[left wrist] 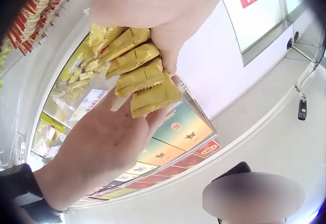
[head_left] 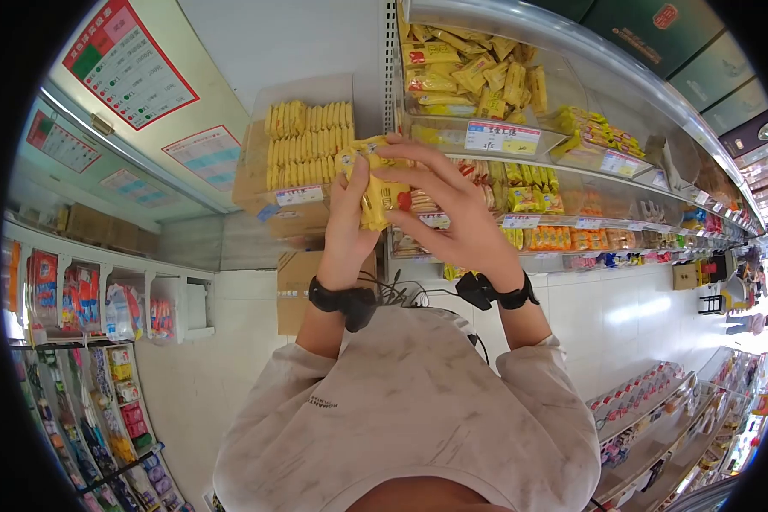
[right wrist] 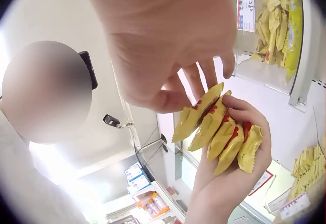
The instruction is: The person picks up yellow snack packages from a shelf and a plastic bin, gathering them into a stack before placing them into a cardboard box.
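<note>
A short row of yellow snack packets (head_left: 374, 192) with crimped ends and red marks is held between both hands, packets side by side. My left hand (head_left: 347, 224) grips the row, thumb on the near face and fingers curled round the side in the right wrist view. My right hand (head_left: 465, 213) holds the other side, its thumb (right wrist: 170, 101) against an end packet and its fingers spread across. Just beyond them, a cardboard box (head_left: 252, 166) holds upright rows of similar yellow packets (head_left: 307, 145). A price label (head_left: 300, 195) is on its front.
To the right runs a tiered shelf with clear bins; loose yellow packets (head_left: 478, 72) fill the top one behind a price card (head_left: 503, 137). Below the box stands a brown carton (head_left: 295, 290). Black cables (head_left: 392, 292) lie near the wrists. Stocked shelves (head_left: 102, 299) line the left.
</note>
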{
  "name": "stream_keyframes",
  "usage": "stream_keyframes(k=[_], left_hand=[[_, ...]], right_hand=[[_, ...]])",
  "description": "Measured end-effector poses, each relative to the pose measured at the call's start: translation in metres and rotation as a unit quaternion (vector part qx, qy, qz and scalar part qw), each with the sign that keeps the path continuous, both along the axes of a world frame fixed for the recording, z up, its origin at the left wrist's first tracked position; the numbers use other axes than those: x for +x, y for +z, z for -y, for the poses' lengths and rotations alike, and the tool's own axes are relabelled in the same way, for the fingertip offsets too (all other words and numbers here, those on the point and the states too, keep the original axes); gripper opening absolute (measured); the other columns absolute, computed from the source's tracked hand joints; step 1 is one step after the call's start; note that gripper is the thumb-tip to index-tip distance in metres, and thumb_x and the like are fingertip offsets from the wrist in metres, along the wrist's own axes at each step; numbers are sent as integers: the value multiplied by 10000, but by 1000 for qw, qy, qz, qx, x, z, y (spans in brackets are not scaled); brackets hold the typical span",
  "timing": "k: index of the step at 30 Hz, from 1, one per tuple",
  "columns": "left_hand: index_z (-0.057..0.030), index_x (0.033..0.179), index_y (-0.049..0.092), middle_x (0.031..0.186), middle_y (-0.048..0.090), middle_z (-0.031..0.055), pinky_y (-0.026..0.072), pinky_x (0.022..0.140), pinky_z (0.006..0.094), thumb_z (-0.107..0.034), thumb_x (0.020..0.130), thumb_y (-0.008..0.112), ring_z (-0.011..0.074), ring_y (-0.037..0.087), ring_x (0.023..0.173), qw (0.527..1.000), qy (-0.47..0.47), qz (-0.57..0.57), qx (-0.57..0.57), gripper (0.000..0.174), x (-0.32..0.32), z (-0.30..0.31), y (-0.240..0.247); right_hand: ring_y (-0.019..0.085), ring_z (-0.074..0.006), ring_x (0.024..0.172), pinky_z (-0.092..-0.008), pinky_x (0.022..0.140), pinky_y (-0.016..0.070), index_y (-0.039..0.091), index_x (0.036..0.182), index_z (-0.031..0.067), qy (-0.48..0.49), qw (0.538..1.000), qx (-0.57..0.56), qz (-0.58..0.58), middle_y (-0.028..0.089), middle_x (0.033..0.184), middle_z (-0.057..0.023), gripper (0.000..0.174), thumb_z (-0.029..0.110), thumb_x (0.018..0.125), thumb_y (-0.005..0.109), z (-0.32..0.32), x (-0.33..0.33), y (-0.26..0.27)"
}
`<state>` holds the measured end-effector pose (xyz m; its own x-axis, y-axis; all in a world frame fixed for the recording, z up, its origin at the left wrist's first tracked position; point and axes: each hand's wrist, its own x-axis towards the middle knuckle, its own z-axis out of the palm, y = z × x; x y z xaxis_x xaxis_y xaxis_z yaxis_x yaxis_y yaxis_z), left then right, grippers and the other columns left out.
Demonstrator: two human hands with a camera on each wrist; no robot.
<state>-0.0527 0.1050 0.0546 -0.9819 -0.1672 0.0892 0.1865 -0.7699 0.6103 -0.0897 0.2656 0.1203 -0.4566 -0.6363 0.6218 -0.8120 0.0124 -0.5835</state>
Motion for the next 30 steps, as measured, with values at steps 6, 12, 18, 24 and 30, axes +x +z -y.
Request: stream_keyframes(k=[6,12,18,24,30], left_hand=[[-64,1477,429,1319,590,138,545,936,407,-465,1072,455,265,621,1138,1000,-15,-21,8,570,8,7,-21],[-55,1524,328,1427,514,168,557,998,458,-240,992,622,303,597,1235,998,-14,-37,54,636,3,25,-39],[-55,1481,372,1354,553,169,588,943,455,-89,950,655,295,627,1178,998,31,-46,-24,603,11,23,-4],[-52,1462,399,1296,610,229,593,909,467,-123,947,686,343,670,1100,995,55,-33,-72,593,5,14,-6],[-46,1457,405,1279,620,231,601,891,460,-82,943,681,341,678,1090,992,58,-52,-97,584,6,16,-9]], right_hand=[[492,-353,1379,-468,1150,402,461,1379,48,45,994,-49,90,570,1368,-143,664,98,818,813,2,-3,0],[546,-339,1326,-409,1099,433,589,1268,58,46,997,-61,-14,620,1296,-134,480,108,840,802,7,-2,15],[705,-337,1015,-406,879,544,675,1174,46,-247,968,-24,-46,712,1089,-190,249,121,939,648,-39,-69,47],[706,-358,1001,-430,861,535,711,1215,105,-396,879,259,57,742,1034,-192,361,335,954,616,-81,-161,29],[701,-359,950,-446,823,542,732,1103,98,-383,888,253,0,730,989,-154,349,339,858,675,-79,-188,17]])
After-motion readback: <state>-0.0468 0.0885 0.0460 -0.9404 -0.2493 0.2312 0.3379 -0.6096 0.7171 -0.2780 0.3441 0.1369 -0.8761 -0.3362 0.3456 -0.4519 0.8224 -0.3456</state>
